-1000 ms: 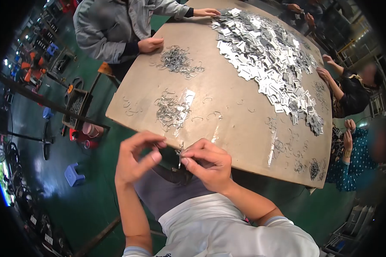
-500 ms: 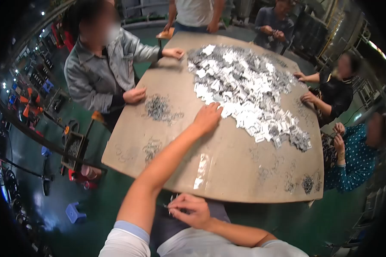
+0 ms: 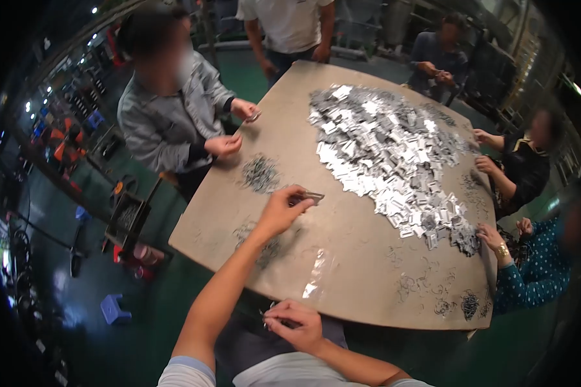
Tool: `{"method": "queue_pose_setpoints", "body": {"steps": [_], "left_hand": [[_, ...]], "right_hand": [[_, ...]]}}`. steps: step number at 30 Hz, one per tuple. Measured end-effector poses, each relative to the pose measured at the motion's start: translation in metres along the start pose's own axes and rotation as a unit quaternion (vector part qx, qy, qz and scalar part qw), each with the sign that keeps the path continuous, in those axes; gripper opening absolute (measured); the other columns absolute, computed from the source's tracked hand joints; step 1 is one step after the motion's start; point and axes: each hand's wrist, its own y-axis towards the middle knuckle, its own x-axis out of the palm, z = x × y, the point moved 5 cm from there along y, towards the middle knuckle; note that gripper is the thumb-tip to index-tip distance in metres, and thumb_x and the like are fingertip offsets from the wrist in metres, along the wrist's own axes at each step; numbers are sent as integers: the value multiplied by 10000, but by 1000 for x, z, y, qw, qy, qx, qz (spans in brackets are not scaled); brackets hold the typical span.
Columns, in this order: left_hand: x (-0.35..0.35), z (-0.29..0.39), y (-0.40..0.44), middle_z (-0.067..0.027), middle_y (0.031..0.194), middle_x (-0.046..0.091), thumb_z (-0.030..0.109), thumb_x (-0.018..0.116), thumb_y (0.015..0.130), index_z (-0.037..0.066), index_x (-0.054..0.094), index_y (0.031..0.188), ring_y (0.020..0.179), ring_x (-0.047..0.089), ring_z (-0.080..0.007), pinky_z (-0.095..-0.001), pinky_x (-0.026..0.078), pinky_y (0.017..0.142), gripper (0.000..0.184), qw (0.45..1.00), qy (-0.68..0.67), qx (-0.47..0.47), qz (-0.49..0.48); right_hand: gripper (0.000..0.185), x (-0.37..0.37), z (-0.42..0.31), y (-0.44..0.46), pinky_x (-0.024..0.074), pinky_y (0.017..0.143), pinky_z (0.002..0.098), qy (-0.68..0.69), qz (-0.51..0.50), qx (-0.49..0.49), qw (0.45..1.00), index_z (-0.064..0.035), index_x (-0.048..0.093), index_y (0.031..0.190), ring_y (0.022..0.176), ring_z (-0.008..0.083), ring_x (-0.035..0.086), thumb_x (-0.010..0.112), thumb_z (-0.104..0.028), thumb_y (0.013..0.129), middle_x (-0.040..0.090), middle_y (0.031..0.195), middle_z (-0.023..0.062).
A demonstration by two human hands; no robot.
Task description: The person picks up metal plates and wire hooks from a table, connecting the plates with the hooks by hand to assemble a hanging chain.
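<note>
My left hand (image 3: 284, 211) is above the tan table, pinching a small flat metal piece (image 3: 314, 196) between thumb and fingers. Beyond it spreads a large pile of shiny metal pieces (image 3: 384, 161). Close to my lap, just off the table's near edge, my right hand (image 3: 297, 327) is closed in a pinch. A small thin metallic thing (image 3: 266, 317) pokes out from its fingertips; its kind I cannot make out. Small dark wire-like bits (image 3: 259, 174) lie heaped beyond my left hand, with more of them beside my left forearm.
The cardboard-coloured table (image 3: 348, 277) carries a strip of clear tape (image 3: 314, 274) and a dark little heap (image 3: 470, 306) at its near right corner. Several people stand or sit around it. A blue stool (image 3: 115, 309) is on the green floor at left.
My left hand has drawn back from the pile's edge towards me and now holds a metal piece. My right hand stays pinched near my lap. The view has shifted slightly.
</note>
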Motion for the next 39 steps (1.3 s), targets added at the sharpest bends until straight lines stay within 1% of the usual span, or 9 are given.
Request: {"method": "queue_pose_setpoints", "body": {"steps": [2, 7, 8, 10, 13, 20, 29, 32, 39], "left_hand": [[-37, 9, -51, -57, 960, 735, 112, 789, 956, -27, 703, 1117, 821, 706, -113, -294, 586, 714, 230, 996, -62, -10, 61], [-86, 49, -165, -53, 969, 749, 45, 798, 940, -22, 727, 1103, 866, 700, -113, -281, 600, 762, 190, 965, -192, -32, 177], [-91, 57, -183, -60, 973, 751, 26, 788, 942, -32, 726, 1124, 868, 701, -113, -278, 607, 795, 200, 968, -170, -28, 182], [-99, 65, -215, -99, 962, 759, 25, 800, 928, -49, 728, 1128, 856, 715, -135, -315, 611, 773, 225, 966, -131, -25, 219], [-105, 64, -250, -98, 962, 754, 13, 802, 922, -62, 719, 1138, 834, 712, -133, -307, 609, 762, 243, 962, -94, -37, 253], [-88, 78, -281, -96, 933, 700, -27, 754, 936, -91, 686, 1131, 780, 698, -131, -271, 593, 661, 216, 965, -116, -80, 223], [-78, 77, -277, -83, 941, 660, -8, 742, 960, -114, 691, 1112, 760, 691, -146, -271, 582, 655, 192, 964, -164, -63, 198], [-77, 76, -276, -80, 973, 689, 33, 752, 976, -98, 691, 1145, 795, 690, -122, -249, 575, 717, 222, 969, -156, -70, 179], [-74, 65, -274, -105, 947, 695, -14, 751, 955, -92, 694, 1120, 787, 714, -165, -275, 596, 674, 191, 958, -191, -86, 198]], "right_hand": [[162, 5, 6, -1, 526, 653, 235, 3, 11, 36, 999, 28, 790, 1038, 759, 110, 676, 793, 56, 879, 731, 949, 99], [165, 23, 12, 4, 522, 650, 224, 21, 1, 21, 1000, 43, 777, 1031, 772, 116, 672, 773, 92, 874, 729, 979, 111], [171, 27, 10, 6, 546, 676, 234, 34, -3, 13, 999, 67, 764, 1039, 803, 130, 681, 750, 124, 878, 717, 998, 126], [179, 35, 5, 10, 577, 713, 248, 55, -2, 22, 998, 90, 748, 1055, 830, 146, 691, 720, 153, 891, 699, 1010, 138], [177, 44, 4, 15, 596, 735, 256, 59, -4, 30, 998, 103, 735, 1080, 847, 157, 702, 704, 155, 914, 671, 1040, 139], [162, 53, 7, 19, 594, 728, 245, 50, 11, 36, 998, 98, 737, 1092, 844, 139, 700, 715, 121, 932, 663, 1058, 130], [158, 54, 9, 19, 571, 701, 237, 30, -5, 38, 999, 100, 736, 1082, 818, 132, 694, 710, 128, 929, 665, 1038, 122], [163, 51, 10, 22, 567, 697, 236, 19, -10, 28, 999, 96, 738, 1082, 809, 130, 692, 715, 125, 924, 667, 1034, 122], [167, 43, 22, 24, 582, 712, 231, 9, -10, 41, 999, 93, 741, 1080, 832, 128, 701, 724, 115, 916, 680, 1041, 121]]}}
